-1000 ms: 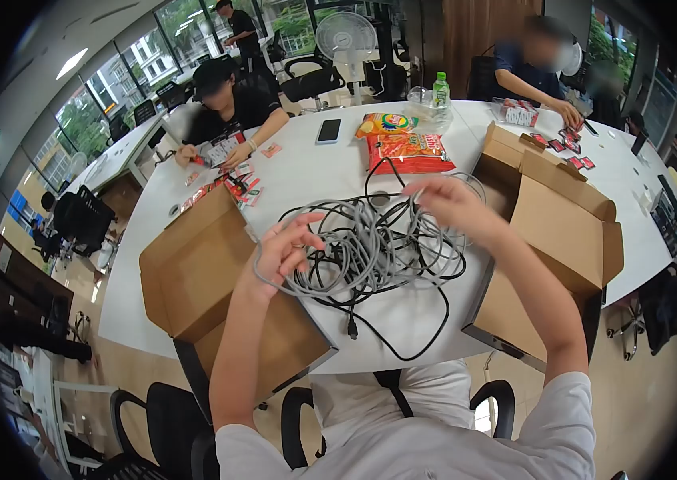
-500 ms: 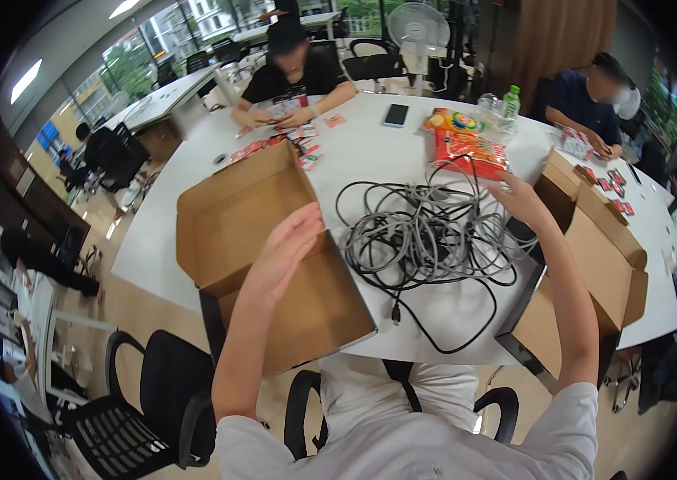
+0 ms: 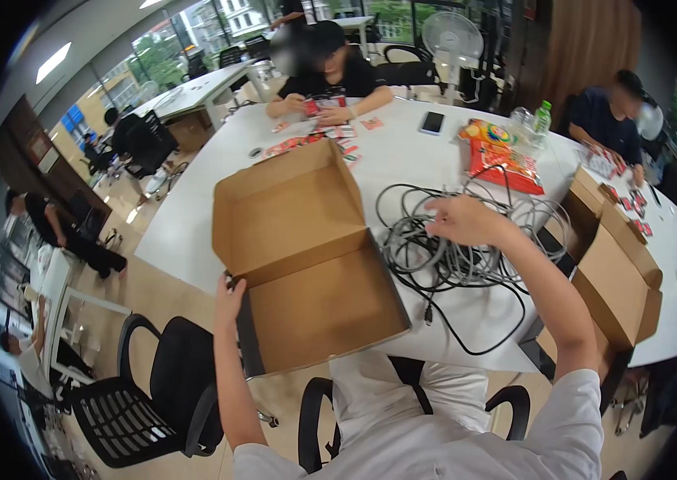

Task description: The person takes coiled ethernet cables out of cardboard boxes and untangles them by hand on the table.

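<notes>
An open cardboard box (image 3: 326, 308) stands at the table's near edge, its lid folded back and nothing inside. At the box's left side, by the lid hinge, my left hand (image 3: 230, 298) grips the wall with its fingertips over the edge. To the right of the box lies a tangled heap of grey and black cables (image 3: 466, 264). My right hand (image 3: 466, 220) is over the top of this heap, pointing left with bent fingers; whether it pinches a cable cannot be made out. A black cable plug (image 3: 429, 314) sticks out toward the near edge.
A second open box (image 3: 614, 280) is at the right. Behind the cables are snack bags (image 3: 506, 164), a green bottle (image 3: 543, 118) and a phone (image 3: 432, 122). Two people sit across the white table (image 3: 186, 216), handling small red packets. An office chair (image 3: 182, 376) stands at the left.
My left hand has moved down and left onto the box's side. My right hand has moved left over the cables. The view has shifted, so the table items appear farther right.
</notes>
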